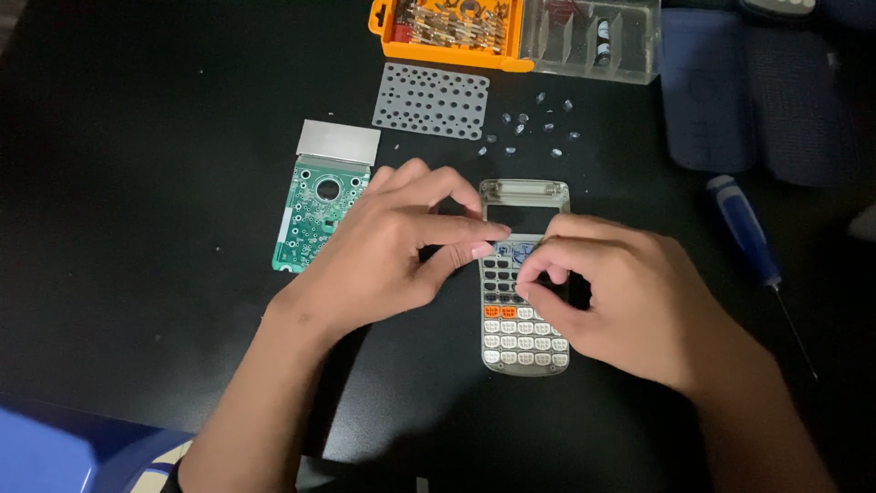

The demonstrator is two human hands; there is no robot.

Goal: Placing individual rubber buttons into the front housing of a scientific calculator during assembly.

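Calculator front shell [523, 333] lies flat on the black desk [137, 183], near the middle, with its grey, dark and orange keys facing up and its display window at the far end. The left hand [392, 251] rests at the shell's upper left edge, with thumb and forefinger pinched close together near the blue key area; whether something small is between them I cannot tell. The right hand [620, 301] covers the right side of the shell, its fingers [547, 265] curled down onto the upper keys.

The shell looks like thin, light plastic, a little flexible and easy to crack, so I judge it is best held by its long side edges, not by the window.

To the left lies a green circuit board [315, 219], beyond it a grey perforated sheet [431, 100] and small clear loose pieces [538, 128]. An orange bit case [452, 32] stands at the far edge, and a blue screwdriver [748, 237] lies to the right.
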